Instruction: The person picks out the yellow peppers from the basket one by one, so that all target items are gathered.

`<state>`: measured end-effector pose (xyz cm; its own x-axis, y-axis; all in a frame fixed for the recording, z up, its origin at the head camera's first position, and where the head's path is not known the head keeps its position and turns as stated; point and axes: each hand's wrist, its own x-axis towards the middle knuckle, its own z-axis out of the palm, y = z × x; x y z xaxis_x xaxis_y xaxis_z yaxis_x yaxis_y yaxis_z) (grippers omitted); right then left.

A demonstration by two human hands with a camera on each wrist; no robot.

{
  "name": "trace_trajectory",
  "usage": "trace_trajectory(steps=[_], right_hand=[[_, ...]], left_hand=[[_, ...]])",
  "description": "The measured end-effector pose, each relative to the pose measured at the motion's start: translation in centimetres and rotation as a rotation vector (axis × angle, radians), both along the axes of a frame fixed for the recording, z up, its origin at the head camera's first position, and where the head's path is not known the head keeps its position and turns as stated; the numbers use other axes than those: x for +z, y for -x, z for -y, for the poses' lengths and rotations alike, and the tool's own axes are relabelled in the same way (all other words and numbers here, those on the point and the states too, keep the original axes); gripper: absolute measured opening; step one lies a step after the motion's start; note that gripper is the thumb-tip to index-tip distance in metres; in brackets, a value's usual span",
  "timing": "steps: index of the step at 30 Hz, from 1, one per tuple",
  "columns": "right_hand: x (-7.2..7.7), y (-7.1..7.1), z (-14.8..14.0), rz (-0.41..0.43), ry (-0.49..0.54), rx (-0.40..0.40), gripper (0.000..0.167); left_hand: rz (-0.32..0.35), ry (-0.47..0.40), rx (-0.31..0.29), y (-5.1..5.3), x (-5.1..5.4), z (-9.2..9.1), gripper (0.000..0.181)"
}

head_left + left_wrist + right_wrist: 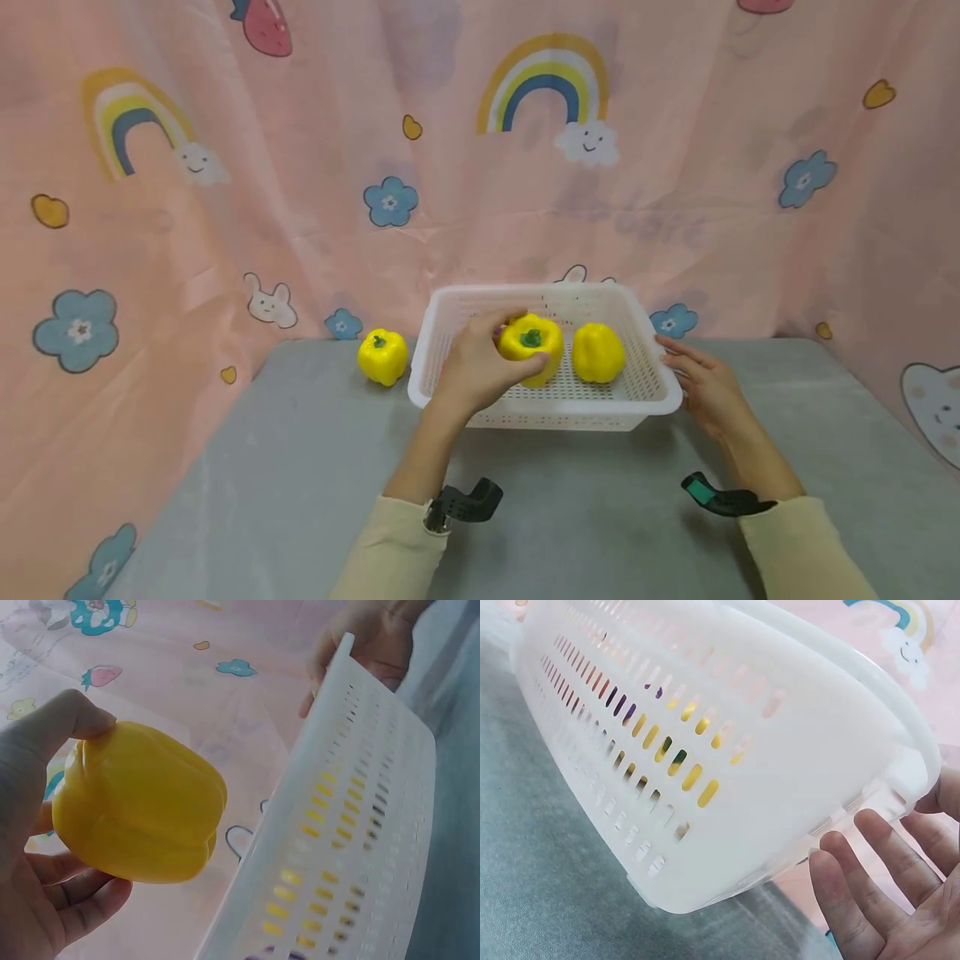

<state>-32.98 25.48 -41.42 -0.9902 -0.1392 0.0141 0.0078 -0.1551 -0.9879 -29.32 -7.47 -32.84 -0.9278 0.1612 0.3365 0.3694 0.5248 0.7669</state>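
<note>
Pepper, blocky, glossy yellow w/ short green stem, is mid-frame, just R of centre in head view, above the L half of a white perforated plastic basket. L hand is grasping it: thumb on near side, fingers round far side. Left wrist view, L of centre, shows it apart from the basket rim, so well clear of the wall for now.

Handling, my judgement: keep that wide thumb/finger span b/c the skin looks slick; don't squeeze harder than needed. Any move down shd be straight & slow, knuckles clear of the near rim, opening fingers only once the base has support; a drop cd bounce or roll.

Second yellow pepper lies in the basket, R side, so leave a gap there. Purple item, mostly hidden, shows thru slots upper L in right wrist view; can't ID it. Best avoid bumping either.

R hand is at the basket's R end, fingers loosely extended, not wrapped round anything; light steadying there wd help stop sliding.

Further out: third yellow pepper on grey tabletop, L of basket; pink cartoon-print curtain behind, upper frame.
</note>
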Motion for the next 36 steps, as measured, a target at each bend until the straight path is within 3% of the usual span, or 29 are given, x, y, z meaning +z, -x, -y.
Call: trace_trajectory(steps=[3, 6, 11, 19, 27, 36], right_hand=[[0.1, 0.0, -0.1, 0.003, 0.019, 0.005, 0.036], [0.1, 0.1, -0.1, 0.002, 0.017, 0.001, 0.037], [0.2, 0.1, 0.1, -0.005, -0.027, -0.021, 0.045], [0.2, 0.1, 0.3, -0.015, -0.054, -0.030, 0.045], [0.4, 0.3, 0.1, -0.034, -0.052, -0.007, 0.040], [0.2, 0.4, 0.3, -0.028, -0.029, -0.011, 0.032]], left_hand=[[-0.001, 0.024, 0.025, -0.7, 0.2, 1.2, 0.064], [-0.021, 0.060, 0.088, -1.2, 0.2, 2.7, 0.064], [-0.096, 0.111, 0.209, -1.3, -0.2, 5.9, 0.065], [-0.135, 0.007, 0.273, -1.0, -1.4, 10.2, 0.060], [-0.103, -0.013, 0.306, -0.7, -1.8, 11.2, 0.060], [-0.058, 0.007, 0.341, 0.0, -2.0, 10.9, 0.057]])
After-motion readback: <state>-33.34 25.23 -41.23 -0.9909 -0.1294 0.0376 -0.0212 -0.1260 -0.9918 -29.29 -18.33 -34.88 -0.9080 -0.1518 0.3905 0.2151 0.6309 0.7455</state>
